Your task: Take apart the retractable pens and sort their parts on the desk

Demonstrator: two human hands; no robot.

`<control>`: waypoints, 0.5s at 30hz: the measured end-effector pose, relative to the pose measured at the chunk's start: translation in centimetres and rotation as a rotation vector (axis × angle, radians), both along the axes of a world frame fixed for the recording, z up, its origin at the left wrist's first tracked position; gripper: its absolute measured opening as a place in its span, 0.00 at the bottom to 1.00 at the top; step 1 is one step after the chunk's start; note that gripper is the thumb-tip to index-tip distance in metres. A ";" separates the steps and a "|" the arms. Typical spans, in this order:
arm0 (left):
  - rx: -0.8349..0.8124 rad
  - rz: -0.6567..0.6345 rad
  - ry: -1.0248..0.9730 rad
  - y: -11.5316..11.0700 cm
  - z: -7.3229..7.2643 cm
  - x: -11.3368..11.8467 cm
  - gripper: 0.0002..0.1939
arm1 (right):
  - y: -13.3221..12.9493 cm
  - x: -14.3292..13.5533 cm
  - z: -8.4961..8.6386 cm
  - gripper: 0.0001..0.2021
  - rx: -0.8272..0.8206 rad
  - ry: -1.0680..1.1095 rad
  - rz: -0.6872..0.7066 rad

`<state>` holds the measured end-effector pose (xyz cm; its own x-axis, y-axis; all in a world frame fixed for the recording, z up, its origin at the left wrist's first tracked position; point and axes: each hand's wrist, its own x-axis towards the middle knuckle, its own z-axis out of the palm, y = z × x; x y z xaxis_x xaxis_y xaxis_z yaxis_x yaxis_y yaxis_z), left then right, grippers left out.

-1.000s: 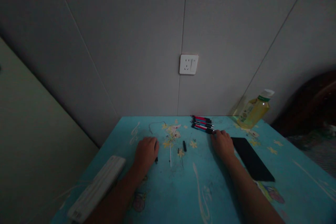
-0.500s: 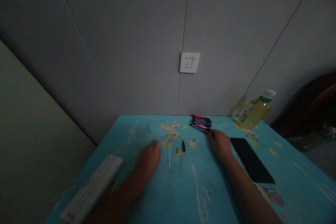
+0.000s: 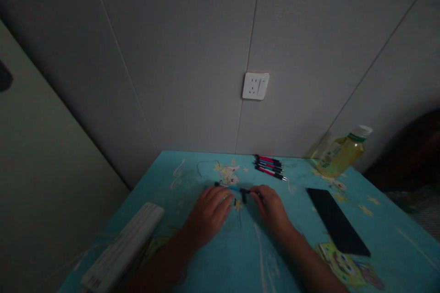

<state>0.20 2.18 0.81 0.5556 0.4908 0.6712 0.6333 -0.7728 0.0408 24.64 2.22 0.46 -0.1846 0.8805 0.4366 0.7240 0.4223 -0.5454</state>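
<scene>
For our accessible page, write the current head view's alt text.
A person's right hand holds a partly blue pen at a blue table, left hand near it. Other pens lie beyond; a long white object lies left, a bottle and black rectangle right.

A person's left hand (image 3: 208,213) and right hand (image 3: 271,205) are showing bare from fingers (image 3: 226,207) to forearms (image 3: 304,254), which are broadening below narrower wrists (image 3: 286,230), while dim light is blurring finer skin detail.

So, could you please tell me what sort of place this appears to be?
Possibly a room in a home or dormitory: a blue, cartoon-patterned table stands against a panelled wall with a white socket plate, and a drink bottle is on it.
</scene>
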 end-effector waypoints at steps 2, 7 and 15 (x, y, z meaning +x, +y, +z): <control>0.024 -0.014 0.020 -0.3 -0.1 0.4 0.15 | -1.2 -2.0 0.0 0.10 -0.041 0.078 0.085; -0.045 0.041 0.043 -0.4 -0.5 0.7 0.11 | -2.5 -3.8 -0.2 0.12 -0.105 0.155 0.145; -0.221 0.050 0.071 -1.4 -0.7 0.7 0.10 | -2.1 -3.5 -0.9 0.19 -0.127 0.001 0.113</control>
